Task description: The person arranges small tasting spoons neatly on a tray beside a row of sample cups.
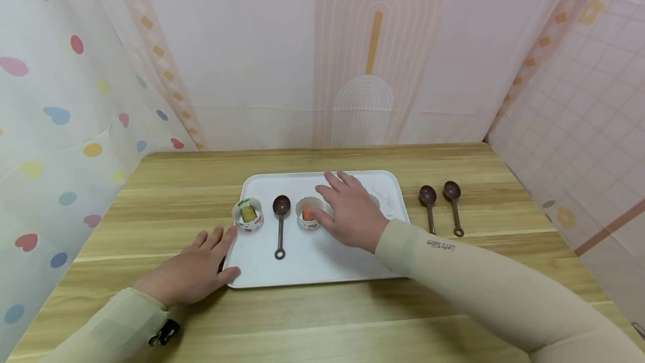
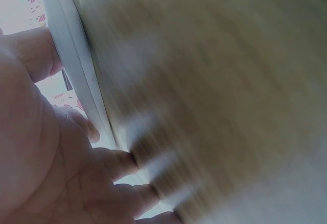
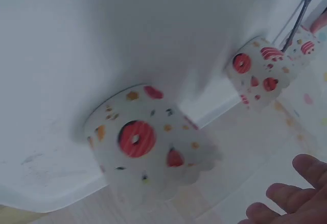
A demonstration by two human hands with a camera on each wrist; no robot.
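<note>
My left hand (image 1: 194, 270) lies at the left end of a white tray (image 1: 322, 268), its thumb and fingers extended and touching the rim. Near its fingertips, a paper baking cup (image 1: 257, 222) printed with small pictures holds a yellow-green piece. A brown measuring spoon (image 1: 281, 223) lies to that cup's right. My right hand (image 1: 353, 212) hovers over the tray with fingers spread, gripping nothing. By its thumb stands another paper cup (image 1: 304, 223) with an orange-red piece inside. A third paper cup (image 3: 148, 142), mostly hidden behind the hand in the head view, shows large in the right wrist view.
Two more brown spoons lie on the wooden table (image 1: 166, 200) right of the tray: one spoon (image 1: 428, 196) partly covered by my right sleeve, the other spoon (image 1: 452, 192) beside it. Patterned curtains (image 1: 252, 60) enclose the table's back and sides.
</note>
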